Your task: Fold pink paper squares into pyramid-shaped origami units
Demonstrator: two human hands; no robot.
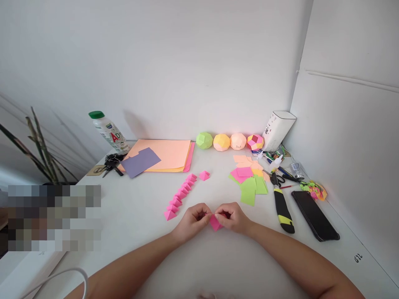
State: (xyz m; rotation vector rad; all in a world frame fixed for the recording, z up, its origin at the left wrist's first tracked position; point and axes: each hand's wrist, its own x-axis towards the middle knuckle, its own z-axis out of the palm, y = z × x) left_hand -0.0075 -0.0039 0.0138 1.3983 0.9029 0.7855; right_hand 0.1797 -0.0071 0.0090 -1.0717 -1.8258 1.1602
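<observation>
Between my two hands is a small pink folded paper piece [215, 223], its lower point showing and its upper part hidden by fingers. My left hand [197, 218] pinches its left side, thumb against fingertips. On the other side my right hand [232, 216] is closed in a pinch on the same piece. To the left, a slanting row of pink folded paper pieces [177, 199] lies on the white table, and one more pink folded piece [204, 175] sits apart at the row's far end.
Coloured paper scraps [248, 190], scissors [277, 180], a utility knife [283, 209] and a phone [315, 215] lie to the right. Paper polyhedra [221, 142] line the wall beside a white box [278, 131]. Paper sheets [168, 151], keys [112, 162] and a bottle [109, 133] are back left.
</observation>
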